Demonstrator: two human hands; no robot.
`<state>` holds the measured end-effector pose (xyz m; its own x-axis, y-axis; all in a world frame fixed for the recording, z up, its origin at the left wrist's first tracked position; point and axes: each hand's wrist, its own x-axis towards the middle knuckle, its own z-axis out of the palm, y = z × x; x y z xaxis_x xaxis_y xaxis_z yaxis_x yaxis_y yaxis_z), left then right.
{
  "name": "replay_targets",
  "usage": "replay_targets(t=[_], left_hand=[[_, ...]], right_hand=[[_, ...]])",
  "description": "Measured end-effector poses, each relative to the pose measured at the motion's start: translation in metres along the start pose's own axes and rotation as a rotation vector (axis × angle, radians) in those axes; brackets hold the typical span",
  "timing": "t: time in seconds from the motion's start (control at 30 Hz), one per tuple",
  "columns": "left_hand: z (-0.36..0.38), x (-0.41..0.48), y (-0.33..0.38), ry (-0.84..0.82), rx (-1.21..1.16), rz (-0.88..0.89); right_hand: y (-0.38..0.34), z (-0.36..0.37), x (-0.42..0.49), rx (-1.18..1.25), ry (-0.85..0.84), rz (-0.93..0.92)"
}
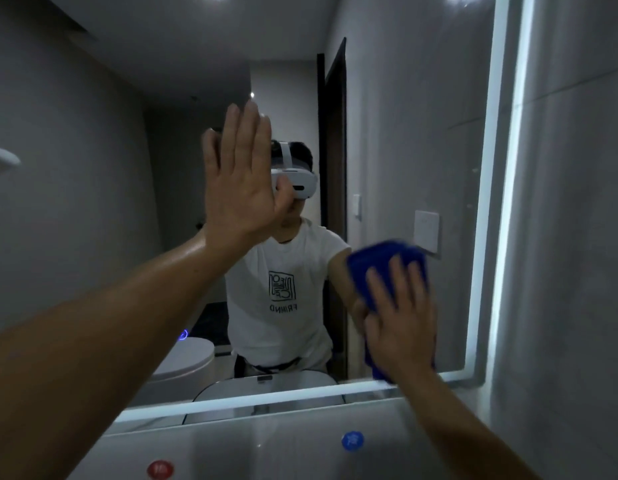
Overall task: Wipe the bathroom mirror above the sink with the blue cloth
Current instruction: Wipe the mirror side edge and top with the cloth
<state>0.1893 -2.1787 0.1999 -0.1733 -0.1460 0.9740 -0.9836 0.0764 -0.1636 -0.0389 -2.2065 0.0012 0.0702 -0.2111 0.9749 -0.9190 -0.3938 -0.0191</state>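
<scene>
T-shirt (276, 334) | "FRIMND" under square emblem (282, 285) (reflected in mirror (421, 133)) | red sticker (160, 470), blue sticker (353, 441): unreadable

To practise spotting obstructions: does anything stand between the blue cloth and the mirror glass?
Nothing visible: the right hand presses the blue cloth on the mirror. The left hand, flat on the glass further left, covers a patch.

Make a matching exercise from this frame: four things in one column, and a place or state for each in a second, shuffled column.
Things
1. left hand
2. right hand
3. blue cloth
4. red round sticker

Place or state
A. on the white surface below the mirror
B. against the mirror's lower right part, under a hand
C. raised, fingers straight, holding nothing
D. pressing on the cloth

Pairs: 1-C, 2-D, 3-B, 4-A
</scene>
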Motion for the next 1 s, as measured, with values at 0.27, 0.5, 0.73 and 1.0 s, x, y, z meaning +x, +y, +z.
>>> replay_targets(t=[0.27, 0.5, 0.73, 1.0], left_hand=[[0.027, -0.105, 0.033, 0.007, -0.018, 0.186], [0.029, -0.117, 0.036, -0.032, 0.058, 0.175], [0.03, -0.117, 0.04, -0.066, 0.1, 0.167], [0.029, -0.118, 0.039, -0.075, 0.109, 0.171]], right_hand=[[-0.038, 0.01, -0.004, 0.013, 0.007, 0.103], [0.016, 0.016, -0.093, -0.065, -0.114, -0.208], [-0.032, 0.007, 0.015, 0.079, 0.119, 0.442], [-0.014, 0.03, -0.118, 0.01, -0.086, -0.216]])
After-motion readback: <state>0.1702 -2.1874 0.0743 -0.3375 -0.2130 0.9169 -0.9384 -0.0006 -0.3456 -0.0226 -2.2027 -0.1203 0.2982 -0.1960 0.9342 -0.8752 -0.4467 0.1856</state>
